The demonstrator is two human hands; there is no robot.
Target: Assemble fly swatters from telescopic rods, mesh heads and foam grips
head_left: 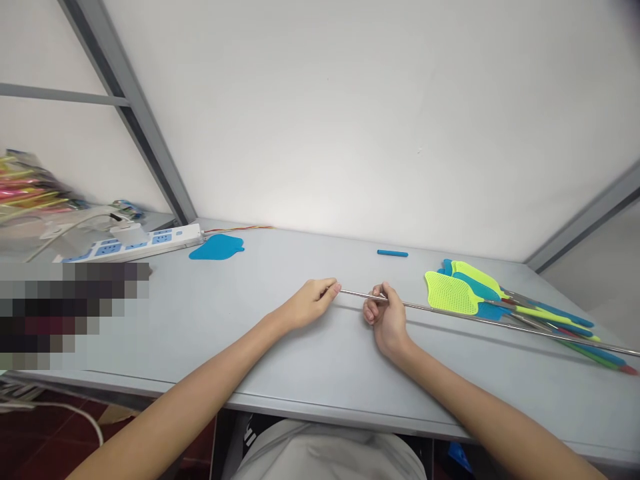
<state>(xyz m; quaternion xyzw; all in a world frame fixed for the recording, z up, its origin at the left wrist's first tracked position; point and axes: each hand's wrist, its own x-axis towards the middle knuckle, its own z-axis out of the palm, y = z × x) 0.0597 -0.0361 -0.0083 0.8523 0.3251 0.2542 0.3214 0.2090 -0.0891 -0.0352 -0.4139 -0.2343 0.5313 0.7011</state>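
Observation:
A long thin metal rod [525, 327] crosses in front of me, a little above the table, and runs out past the right edge of the picture. My left hand [311, 303] is closed in a pinch at its left end, covering the tip. Around the rod, a short way to the right, curl the fingers of my right hand [391, 323]. Beyond my hands a short blue tube [393, 253] lies near the wall. On the left rests a loose blue leaf-shaped swatter head [217, 247]. Several fly swatters, with a yellow-green one [453, 292] on top, are piled under the rod at right.
A white power strip [145, 248] with a plug in it lies at the back left. Farther left are blurred bundles of colourful wrapped things [30, 190]. Grey metal posts [145, 127] stand along the white wall. The grey table's front edge [325, 410] runs before my lap.

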